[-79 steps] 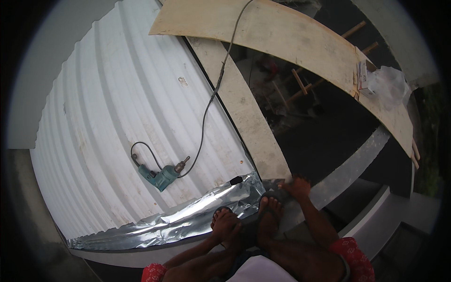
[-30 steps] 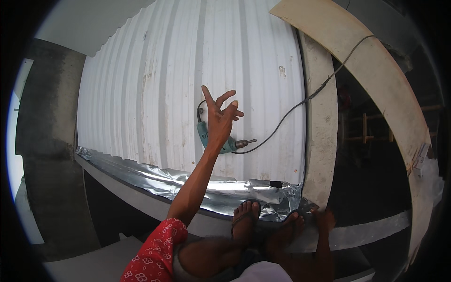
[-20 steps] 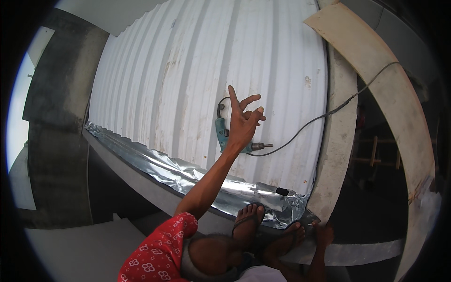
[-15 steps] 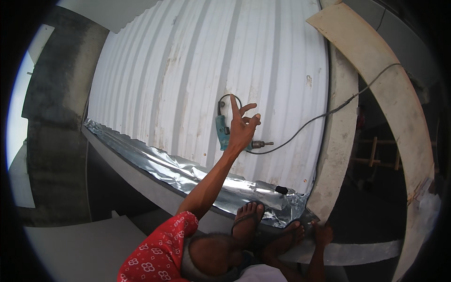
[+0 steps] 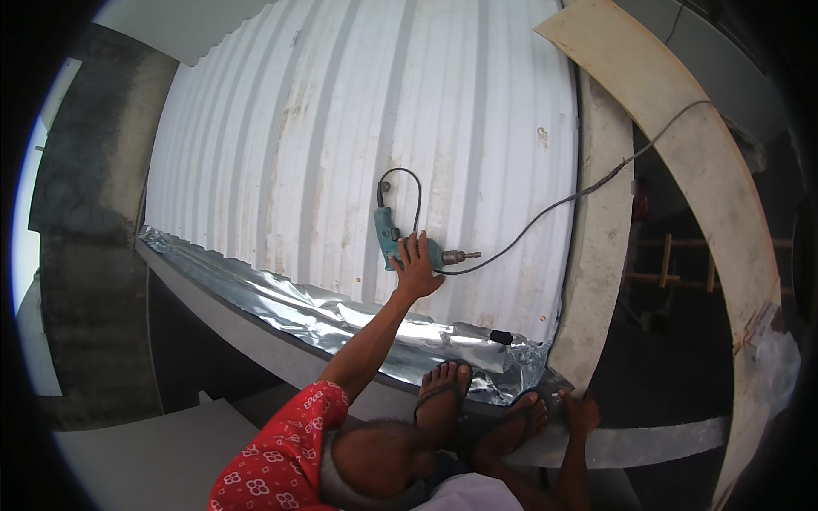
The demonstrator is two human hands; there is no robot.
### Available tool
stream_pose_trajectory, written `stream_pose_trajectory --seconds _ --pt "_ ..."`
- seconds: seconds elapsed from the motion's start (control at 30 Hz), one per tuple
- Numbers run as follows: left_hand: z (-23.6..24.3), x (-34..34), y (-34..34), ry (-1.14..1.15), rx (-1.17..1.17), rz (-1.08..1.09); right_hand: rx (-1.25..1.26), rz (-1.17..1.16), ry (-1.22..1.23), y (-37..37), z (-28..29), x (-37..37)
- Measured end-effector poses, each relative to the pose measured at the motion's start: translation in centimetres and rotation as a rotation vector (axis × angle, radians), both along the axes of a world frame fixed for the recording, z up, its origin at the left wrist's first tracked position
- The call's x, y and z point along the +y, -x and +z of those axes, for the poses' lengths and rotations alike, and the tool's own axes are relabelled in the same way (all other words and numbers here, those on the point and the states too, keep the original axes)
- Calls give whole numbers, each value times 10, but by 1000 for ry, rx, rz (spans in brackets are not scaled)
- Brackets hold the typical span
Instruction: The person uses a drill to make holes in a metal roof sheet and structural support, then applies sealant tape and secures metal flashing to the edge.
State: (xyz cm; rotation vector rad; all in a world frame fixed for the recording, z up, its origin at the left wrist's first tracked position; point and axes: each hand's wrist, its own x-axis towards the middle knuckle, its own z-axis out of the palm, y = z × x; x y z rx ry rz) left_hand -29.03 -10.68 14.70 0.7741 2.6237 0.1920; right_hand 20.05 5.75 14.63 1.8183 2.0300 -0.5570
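A teal corded power drill [image 5: 388, 234] lies on the white corrugated sheet [image 5: 341, 145], its chuck and bit pointing right. My left hand [image 5: 416, 271] is at the drill's body, fingers spread over the part behind the chuck and not wrapped round it. At the lower right, my right hand [image 5: 582, 415] is closed at the corner of the ledge beside my foot. A dark flat piece [image 5: 555, 390] lies next to its fingers; what they grip is hidden. The drill's black cable [image 5: 545, 211] loops by the handle and runs off to the right.
Crinkled silver foil [image 5: 298, 317] lines the sheet's near edge, with a small black object [image 5: 501, 337] on it. My sandalled feet [image 5: 445, 387] are at that edge. A concrete beam [image 5: 596, 281] and a curved pale board [image 5: 673, 111] stand right, beside a dark drop with wooden rungs [image 5: 666, 260].
My left hand has come down from above the drill, fingers raised, onto the drill's body. My right hand stays at the ledge corner. The whole view has shifted slightly.
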Motion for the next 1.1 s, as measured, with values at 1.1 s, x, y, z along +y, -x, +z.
stream_pose_trajectory --seconds 1.1 --pt "-12 2 6 34 -1 -25 -82 24 86 3 2 4"
